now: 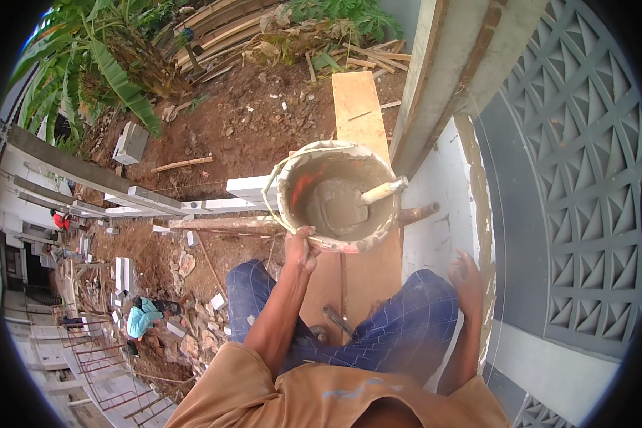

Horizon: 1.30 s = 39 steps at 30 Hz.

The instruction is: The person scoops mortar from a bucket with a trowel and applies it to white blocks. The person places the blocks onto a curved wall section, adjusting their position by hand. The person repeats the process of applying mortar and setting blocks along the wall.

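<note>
Mortar (332,203), grey and wet, fills the lower part of a bucket (344,247) whose rim is crusted with the same stuff; it stands in front of the person, over a wooden plank (362,107), though whether the plank bears its weight I cannot tell. Left hand (302,247) is closed on the near rim, toward its left end. A tool with a pale, smeared handle (384,191) leans inside, its head down in the mortar, while the bucket's carrying handle (268,191) hangs over the left side. Right hand (466,279) is loosely open, fingers slightly bent, with nothing seen in it, beside a white block wall (435,203); contact is unclear. Along that wall's right edge runs a mortar strip (483,207), with a grey patterned panel (585,143) beyond. Blue checked trousers (417,314) show below the bucket.
</note>
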Each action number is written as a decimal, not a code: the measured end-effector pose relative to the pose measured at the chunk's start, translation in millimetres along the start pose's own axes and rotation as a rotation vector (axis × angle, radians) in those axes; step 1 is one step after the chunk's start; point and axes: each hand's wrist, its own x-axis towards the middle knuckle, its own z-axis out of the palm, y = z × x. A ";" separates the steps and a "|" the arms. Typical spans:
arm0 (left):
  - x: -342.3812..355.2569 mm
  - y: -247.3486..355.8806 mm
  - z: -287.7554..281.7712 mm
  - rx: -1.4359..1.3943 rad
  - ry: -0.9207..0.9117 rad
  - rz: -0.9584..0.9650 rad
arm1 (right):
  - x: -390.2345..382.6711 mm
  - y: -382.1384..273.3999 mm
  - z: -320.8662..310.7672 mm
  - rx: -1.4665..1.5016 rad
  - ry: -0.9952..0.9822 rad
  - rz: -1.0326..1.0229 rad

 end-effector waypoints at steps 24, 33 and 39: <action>170.0 -7.8 133.0 0.378 -0.227 0.132 | -20.9 153.4 -13.9 -0.098 -0.391 0.579; 103.6 85.2 52.7 0.332 -0.194 0.239 | 94.6 43.6 29.8 -0.279 -0.617 0.401; 38.5 125.8 26.2 0.457 -0.265 0.632 | 145.6 -110.2 109.5 -0.599 -0.757 -0.121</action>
